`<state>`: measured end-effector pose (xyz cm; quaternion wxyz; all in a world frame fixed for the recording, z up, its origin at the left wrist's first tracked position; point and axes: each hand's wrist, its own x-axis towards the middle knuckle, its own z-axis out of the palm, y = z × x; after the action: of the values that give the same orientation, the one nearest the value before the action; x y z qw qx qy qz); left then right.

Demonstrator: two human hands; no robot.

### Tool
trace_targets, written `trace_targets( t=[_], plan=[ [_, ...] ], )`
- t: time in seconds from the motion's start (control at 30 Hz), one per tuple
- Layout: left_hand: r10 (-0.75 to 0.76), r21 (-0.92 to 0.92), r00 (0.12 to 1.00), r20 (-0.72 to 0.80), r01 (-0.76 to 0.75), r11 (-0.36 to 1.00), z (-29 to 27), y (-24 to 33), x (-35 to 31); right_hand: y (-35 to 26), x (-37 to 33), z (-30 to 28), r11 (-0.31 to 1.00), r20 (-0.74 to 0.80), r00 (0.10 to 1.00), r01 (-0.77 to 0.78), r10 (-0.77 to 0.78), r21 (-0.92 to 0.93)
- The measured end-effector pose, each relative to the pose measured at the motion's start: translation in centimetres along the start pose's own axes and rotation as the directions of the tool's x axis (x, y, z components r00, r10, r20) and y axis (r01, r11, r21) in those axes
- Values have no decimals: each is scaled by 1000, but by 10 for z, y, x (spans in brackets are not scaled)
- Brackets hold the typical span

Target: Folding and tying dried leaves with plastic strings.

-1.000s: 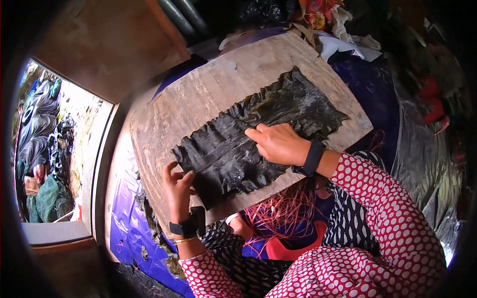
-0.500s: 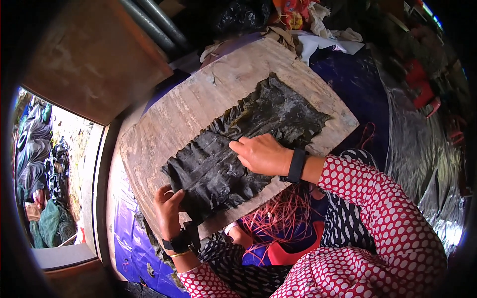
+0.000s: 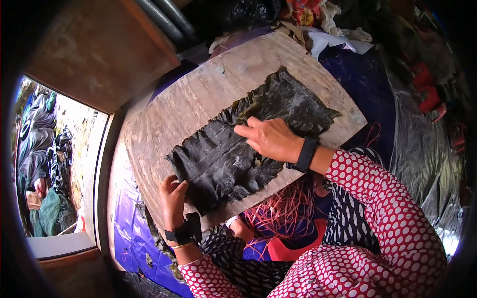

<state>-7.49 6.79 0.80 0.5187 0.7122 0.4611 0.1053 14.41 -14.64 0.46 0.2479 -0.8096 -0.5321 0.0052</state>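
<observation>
A long, wrinkled, dark green-black sheet of dried kelp (image 3: 223,164) lies diagonally across a worn wooden board (image 3: 198,94). Pale patches mark its surface, and its edges are frilled. My right hand (image 3: 278,141) rests on the middle of the kelp, fingers bent down and closed against it; the fingertips are partly hidden. At the sheet's near left end, my left hand (image 3: 174,201) is beside the edge, thumb and forefinger apart. Dark bands circle both wrists.
Below the board's near edge is a tangle of reddish string (image 3: 283,211) by a red plastic piece (image 3: 293,248). Purple sheeting (image 3: 134,233) spreads under the board. A brown panel (image 3: 99,54) stands at upper left, and clear plastic sheeting (image 3: 417,149) hangs at right.
The whole view has shifted slightly, with the board higher and further right. My right hand sits a little further up the kelp. My left hand's thumb has drawn slightly away from the edge.
</observation>
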Motion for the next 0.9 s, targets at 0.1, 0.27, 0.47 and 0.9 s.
trace_targets(
  t=[0.1,0.27,0.47,0.9],
  plan=[
    [98,-92,995,7,-97,991,2,7,-5,4,-3,2,993,106,991,87,-78,-80],
    [186,-5,979,-81,-187,982,7,0,-2,0,-6,4,995,84,994,78,-73,-56],
    [210,128,976,66,-217,968,4,-3,2,6,-7,-1,998,97,995,-2,-4,62],
    [715,508,699,-15,-611,608,53,45,-21,130,-30,-83,875,-89,888,-460,451,-154]
  ],
)
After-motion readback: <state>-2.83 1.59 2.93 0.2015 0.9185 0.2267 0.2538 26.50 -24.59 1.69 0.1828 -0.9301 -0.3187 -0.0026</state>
